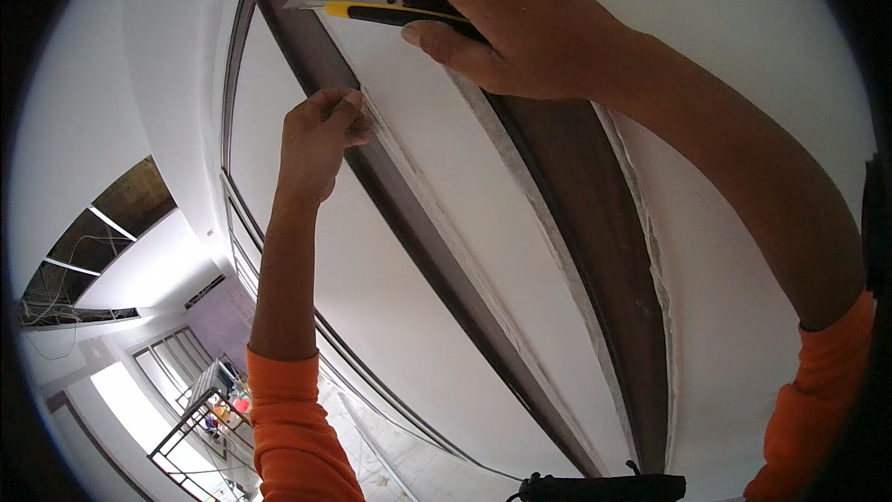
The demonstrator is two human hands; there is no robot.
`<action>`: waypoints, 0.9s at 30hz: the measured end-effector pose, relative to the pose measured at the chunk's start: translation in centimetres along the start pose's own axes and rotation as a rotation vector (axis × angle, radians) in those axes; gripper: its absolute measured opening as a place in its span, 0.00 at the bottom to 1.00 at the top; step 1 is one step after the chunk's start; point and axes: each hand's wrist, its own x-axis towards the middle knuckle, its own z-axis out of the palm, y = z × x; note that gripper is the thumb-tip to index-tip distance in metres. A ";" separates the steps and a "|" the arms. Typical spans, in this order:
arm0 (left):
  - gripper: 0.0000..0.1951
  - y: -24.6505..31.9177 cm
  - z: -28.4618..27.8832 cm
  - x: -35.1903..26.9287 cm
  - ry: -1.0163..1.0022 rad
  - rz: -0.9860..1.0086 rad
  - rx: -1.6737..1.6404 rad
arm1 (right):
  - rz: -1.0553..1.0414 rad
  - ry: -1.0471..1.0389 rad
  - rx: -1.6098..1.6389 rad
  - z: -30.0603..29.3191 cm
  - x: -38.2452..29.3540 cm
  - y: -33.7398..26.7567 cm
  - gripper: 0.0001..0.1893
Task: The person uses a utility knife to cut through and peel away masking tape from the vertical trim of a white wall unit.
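My right hand holds a black and yellow snap-off utility knife, its blade extended to the left over a brown trim band. Below and left of it, my left hand has thumb and fingers pinched together at the band's right edge. A thin pale strip, rough-edged, runs down that edge from the pinched fingertips, which seem to grip it. The fingertips hide the exact contact. Knife and left hand are apart.
A wider brown band with ragged pale borders runs between white panels. At lower left stand a metal scaffold frame and a tiled floor. Ceiling openings show loose wires. A black object sits at the bottom edge.
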 end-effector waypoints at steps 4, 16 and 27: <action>0.16 -0.7 0.2 -0.2 -0.047 0.026 -0.029 | -0.093 0.134 -0.062 0.9 -0.2 0.5 0.14; 0.19 -0.8 1.7 -1.2 0.222 0.204 0.176 | -0.033 0.032 -0.037 0.4 0.3 0.6 0.14; 0.18 1.2 1.5 -0.8 0.282 0.251 0.690 | -0.076 0.120 -0.113 1.1 0.3 0.6 0.15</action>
